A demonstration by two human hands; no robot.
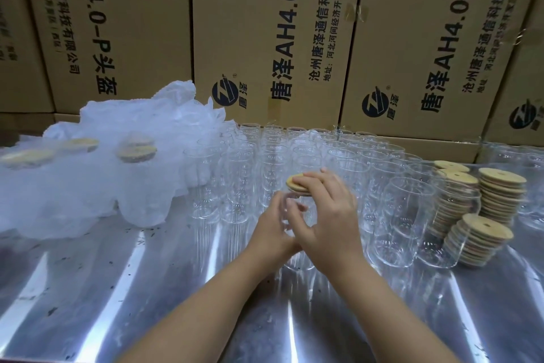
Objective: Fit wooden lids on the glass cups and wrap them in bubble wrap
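Left hand grips the glass cup, right hand clamps its wooden lid; a skewed push could jam it.

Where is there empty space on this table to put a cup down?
Bare metal table lies at the near edge: one patch between the bubble wrap and the left hand, another right of the right hand, before the lid stacks. Behind the hands, busy with a cup and lid, it is crowded with glass cups.
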